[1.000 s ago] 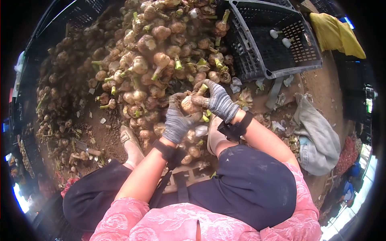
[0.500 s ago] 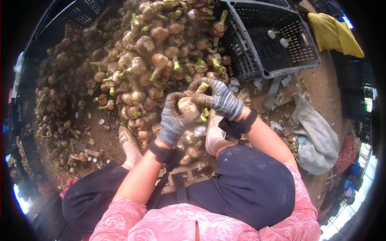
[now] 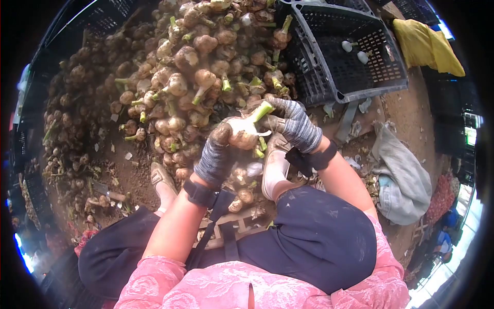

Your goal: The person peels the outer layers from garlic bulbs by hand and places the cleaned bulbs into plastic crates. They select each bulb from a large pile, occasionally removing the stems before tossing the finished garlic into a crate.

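Note:
My left hand (image 3: 215, 157), in a grey-striped glove with brown fingers, grips a garlic bulb (image 3: 243, 135) from its left side. The bulb has a thick green stem pointing up and to the right, and its surface shows pale. My right hand (image 3: 297, 126), gloved alike, is closed just right of the stem, with fingertips pinched on the bulb's outer skin. A loose white strip of that skin curls out from the bulb below these fingers. Under and beyond both hands lies a big heap of soil-stained garlic (image 3: 198, 77) with cut stems.
A black plastic crate (image 3: 337, 95) at upper right holds two white bulbs (image 3: 362, 57). Yellow cloth (image 3: 427, 46) lies beside it, and a grey garment (image 3: 404, 180) rests on the ground at right. A knife (image 3: 110, 193) lies at left, near my foot.
The right hand has shifted slightly right, peeling skin from the bulb. More of the bulb's pale side and green stem shows, and the left fingers have moved off its front.

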`<action>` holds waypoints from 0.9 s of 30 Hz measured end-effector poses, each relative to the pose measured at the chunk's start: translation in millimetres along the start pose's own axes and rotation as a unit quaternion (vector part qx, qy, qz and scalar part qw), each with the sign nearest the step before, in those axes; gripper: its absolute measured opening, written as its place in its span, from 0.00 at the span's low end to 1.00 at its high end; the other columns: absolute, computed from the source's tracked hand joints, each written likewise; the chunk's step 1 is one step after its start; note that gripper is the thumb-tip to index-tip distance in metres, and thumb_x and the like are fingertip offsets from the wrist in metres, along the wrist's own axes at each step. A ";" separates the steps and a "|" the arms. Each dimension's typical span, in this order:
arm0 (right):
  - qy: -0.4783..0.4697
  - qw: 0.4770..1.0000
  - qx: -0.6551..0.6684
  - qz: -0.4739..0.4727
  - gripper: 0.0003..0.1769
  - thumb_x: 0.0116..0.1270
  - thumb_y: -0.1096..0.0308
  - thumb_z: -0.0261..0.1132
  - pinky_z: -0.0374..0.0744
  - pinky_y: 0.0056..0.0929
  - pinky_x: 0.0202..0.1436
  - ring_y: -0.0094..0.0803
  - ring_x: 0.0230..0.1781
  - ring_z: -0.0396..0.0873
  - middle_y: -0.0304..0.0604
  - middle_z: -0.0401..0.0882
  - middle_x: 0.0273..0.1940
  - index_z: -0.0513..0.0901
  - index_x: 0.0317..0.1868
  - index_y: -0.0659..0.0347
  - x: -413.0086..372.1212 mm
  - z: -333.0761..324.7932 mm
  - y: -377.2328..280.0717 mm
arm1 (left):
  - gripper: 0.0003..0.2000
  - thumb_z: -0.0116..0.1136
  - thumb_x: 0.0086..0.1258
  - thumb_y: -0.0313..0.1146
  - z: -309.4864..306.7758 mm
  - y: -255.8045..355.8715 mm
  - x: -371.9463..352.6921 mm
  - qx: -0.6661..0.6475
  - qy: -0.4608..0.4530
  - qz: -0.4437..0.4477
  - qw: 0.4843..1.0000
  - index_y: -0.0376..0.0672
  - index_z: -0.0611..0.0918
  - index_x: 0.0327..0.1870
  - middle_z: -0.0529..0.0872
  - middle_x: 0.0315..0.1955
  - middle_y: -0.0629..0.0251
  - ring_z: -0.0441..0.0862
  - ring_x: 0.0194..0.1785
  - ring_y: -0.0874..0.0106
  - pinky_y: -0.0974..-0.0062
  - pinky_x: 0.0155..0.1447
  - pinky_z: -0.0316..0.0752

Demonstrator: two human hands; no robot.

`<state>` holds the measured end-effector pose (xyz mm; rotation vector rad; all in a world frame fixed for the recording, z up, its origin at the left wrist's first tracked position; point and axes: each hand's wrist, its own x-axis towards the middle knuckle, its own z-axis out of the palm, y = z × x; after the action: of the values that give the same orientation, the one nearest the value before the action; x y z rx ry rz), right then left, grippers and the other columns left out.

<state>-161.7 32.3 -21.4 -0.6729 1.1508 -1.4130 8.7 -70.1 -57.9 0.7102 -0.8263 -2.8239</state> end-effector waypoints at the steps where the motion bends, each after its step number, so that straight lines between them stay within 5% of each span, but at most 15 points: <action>1: 0.007 0.999 -0.035 0.013 0.16 0.58 0.73 0.65 0.76 0.25 0.49 0.24 0.42 0.77 0.40 0.80 0.41 0.77 0.47 0.65 0.7 1.5 -3.1 | 0.34 0.56 0.53 0.65 -0.2 1.7 1.4 0.033 -0.012 0.026 0.999 0.46 0.73 0.52 0.80 0.37 0.67 0.79 0.40 0.72 0.77 0.39 0.76; 6: 0.056 0.993 -0.105 0.023 0.14 0.56 0.67 0.69 0.76 0.23 0.44 0.21 0.38 0.77 0.38 0.81 0.36 0.80 0.41 0.65 -0.9 5.6 9.8 | 0.34 0.53 0.57 0.63 1.5 1.9 3.6 0.009 0.023 0.006 1.000 0.44 0.70 0.55 0.79 0.41 0.63 0.78 0.43 0.71 0.74 0.44 0.77; 8: 0.089 0.989 -0.118 0.032 0.14 0.56 0.67 0.69 0.75 0.22 0.43 0.20 0.38 0.77 0.38 0.82 0.36 0.81 0.41 0.64 -0.4 5.2 15.0 | 0.30 0.57 0.61 0.53 3.7 4.8 5.2 0.032 -0.008 0.060 0.998 0.42 0.68 0.57 0.77 0.45 0.61 0.78 0.46 0.71 0.73 0.48 0.77; 9: 0.122 0.983 -0.130 0.042 0.14 0.56 0.67 0.68 0.75 0.22 0.43 0.20 0.37 0.77 0.38 0.82 0.36 0.81 0.41 0.64 0.0 5.5 16.8 | 0.24 0.57 0.63 0.40 9.7 1.8 3.4 0.155 0.054 0.117 0.979 0.41 0.67 0.58 0.76 0.46 0.61 0.77 0.49 0.71 0.72 0.51 0.76; 12: 0.079 0.983 -0.162 -0.021 0.13 0.57 0.67 0.68 0.75 0.22 0.42 0.19 0.37 0.77 0.39 0.82 0.36 0.81 0.42 0.63 -1.4 14.4 5.9 | 0.21 0.54 0.63 0.28 21.7 1.6 0.6 0.171 0.081 0.212 0.959 0.40 0.68 0.57 0.77 0.44 0.62 0.78 0.47 0.70 0.73 0.50 0.77; 14: 0.059 0.982 -0.170 -0.052 0.12 0.58 0.68 0.66 0.75 0.22 0.42 0.20 0.37 0.77 0.39 0.82 0.36 0.81 0.42 0.63 -2.6 13.9 4.8 | 0.22 0.57 0.62 0.35 2.1 -1.9 5.2 0.271 0.088 0.218 0.933 0.39 0.69 0.56 0.78 0.41 0.63 0.79 0.42 0.70 0.74 0.45 0.78; 16: 0.061 0.966 -0.245 -0.051 0.11 0.60 0.69 0.65 0.75 0.22 0.42 0.20 0.37 0.77 0.39 0.82 0.37 0.81 0.42 0.65 -4.7 11.8 2.6 | 0.28 0.59 0.59 0.47 -2.0 6.4 4.3 0.091 0.020 0.090 0.992 0.40 0.70 0.55 0.79 0.40 0.63 0.79 0.38 0.71 0.76 0.41 0.77; 17: 0.053 0.989 -0.130 -0.036 0.11 0.60 0.70 0.64 0.76 0.23 0.42 0.22 0.37 0.77 0.39 0.81 0.37 0.81 0.42 0.66 -5.6 12.2 1.8 | 0.33 0.63 0.53 0.53 3.5 15.0 -1.3 0.041 -0.033 0.045 0.998 0.41 0.69 0.54 0.77 0.44 0.61 0.78 0.45 0.71 0.74 0.45 0.77; 22: 0.045 0.998 -0.045 0.024 0.13 0.58 0.70 0.66 0.76 0.23 0.42 0.22 0.36 0.77 0.40 0.81 0.36 0.80 0.42 0.67 -6.7 7.7 -1.8 | 0.33 0.62 0.53 0.53 11.2 17.2 1.4 -0.047 0.005 0.031 0.998 0.41 0.70 0.56 0.78 0.44 0.65 0.77 0.45 0.71 0.72 0.44 0.76; 24: 0.022 0.999 -0.033 0.009 0.14 0.57 0.68 0.66 0.75 0.23 0.43 0.23 0.36 0.77 0.40 0.81 0.37 0.80 0.42 0.67 -8.0 7.7 1.5 | 0.31 0.64 0.51 0.46 6.5 20.1 4.3 0.150 -0.004 0.042 0.988 0.42 0.70 0.55 0.79 0.43 0.65 0.78 0.43 0.71 0.73 0.44 0.76; 27: 0.025 1.000 -0.013 0.012 0.16 0.57 0.66 0.66 0.77 0.24 0.41 0.25 0.35 0.79 0.42 0.81 0.37 0.79 0.43 0.67 -8.5 3.0 11.7 | 0.29 0.65 0.49 0.40 20.0 22.1 -4.7 0.184 0.088 0.095 0.974 0.42 0.71 0.53 0.79 0.40 0.66 0.78 0.39 0.72 0.75 0.43 0.75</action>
<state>-152.6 41.0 -29.2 -0.6435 1.2147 -1.4043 3.0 -78.0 -29.4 0.8597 -1.3225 -2.4228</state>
